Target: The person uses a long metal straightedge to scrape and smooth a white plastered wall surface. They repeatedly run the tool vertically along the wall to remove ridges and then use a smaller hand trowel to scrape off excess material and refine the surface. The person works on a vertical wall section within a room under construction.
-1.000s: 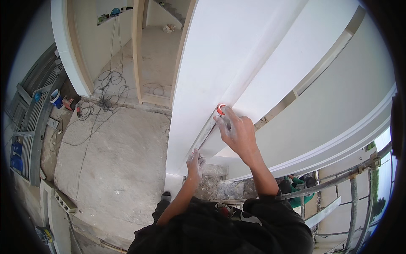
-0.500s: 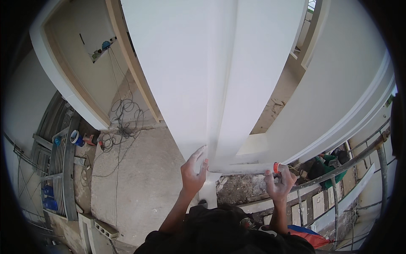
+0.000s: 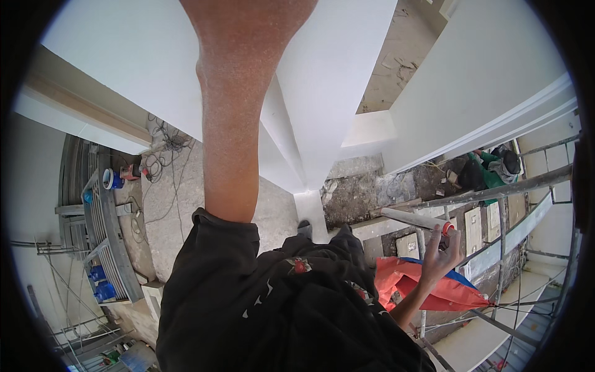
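Observation:
My bare left arm (image 3: 232,136) is raised, filling the upper middle of the head view. Its hand lies beyond the upper edge, so its fingers are hidden. At the right, my right hand (image 3: 441,255) has its fingers closed round the red-ringed end of a pale, slender tube (image 3: 412,218). The tube points left and slightly up, apart from the wall. Behind my left arm stands a white wall column (image 3: 328,68) with a vertical groove.
Metal scaffold rails (image 3: 496,189) curve along the right. A red and blue sheet (image 3: 427,291) hangs below my right hand. Another person in green (image 3: 493,177) crouches at the far right. Tangled cables (image 3: 164,146) lie on the left floor near a blue-and-white bucket (image 3: 111,179).
My left hand has left the column's lower end and gone up out of view. My right hand has moved right and down with the tube, away from the column. The view has shifted.

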Tool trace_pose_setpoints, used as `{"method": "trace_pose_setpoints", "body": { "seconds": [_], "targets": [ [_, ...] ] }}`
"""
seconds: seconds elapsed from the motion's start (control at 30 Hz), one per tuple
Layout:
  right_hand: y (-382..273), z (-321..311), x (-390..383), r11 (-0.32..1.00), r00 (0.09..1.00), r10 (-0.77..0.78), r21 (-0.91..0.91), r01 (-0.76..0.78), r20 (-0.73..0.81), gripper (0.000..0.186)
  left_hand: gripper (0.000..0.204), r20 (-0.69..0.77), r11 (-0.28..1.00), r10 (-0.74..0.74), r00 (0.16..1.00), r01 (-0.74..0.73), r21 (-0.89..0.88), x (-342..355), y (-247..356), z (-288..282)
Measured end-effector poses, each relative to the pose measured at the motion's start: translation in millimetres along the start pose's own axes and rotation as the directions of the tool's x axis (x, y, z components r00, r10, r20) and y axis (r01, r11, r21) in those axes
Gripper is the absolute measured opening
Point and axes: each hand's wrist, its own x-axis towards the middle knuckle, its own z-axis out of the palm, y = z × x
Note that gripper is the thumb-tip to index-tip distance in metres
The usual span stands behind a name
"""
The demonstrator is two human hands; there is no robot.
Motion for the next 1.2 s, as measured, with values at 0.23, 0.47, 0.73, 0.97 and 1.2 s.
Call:
{"method": "trace_pose_setpoints", "body": {
  "seconds": [0.23, 0.47, 0.73, 0.97, 1.2],
  "targets": [
    [25, 3, 27, 0.995, 0.993, -0.099, 0.019, 0.098, 0.06, 0.013, 0.055, 0.191, 0.892, -0.448, 0.873, 0.451, 0.028, -246, 121, -33],
    [40, 9, 43, 0.989, 0.992, -0.11, 0.109, 0.102, 0.069, 0.015, 0.05, 0.731, 0.414, -0.502, -0.462, 0.613, 0.673, -420, 244, -184],
    [77, 22, 39, 0.968, 0.97, -0.215, 0.16, 0.196, 0.113, 0.014, 0.048, 0.469, 0.809, -0.564, 0.679, 0.342, 0.478, -270, 167, -145],
    [113, 5, 38, 0.971, 0.967, -0.185, 0.181, 0.153, 0.176, 0.014, 0.092, 0.294, 0.666, -0.573, 0.765, 0.226, 0.711, -263, 111, -97],
    [164, -22, 23, 0.995, 0.969, -0.091, 0.07, 0.077, 0.228, 0.012, 0.095, 0.29, 0.504, -0.716, 0.635, 0.183, 0.844, -347, 151, -96]
  ]
}}
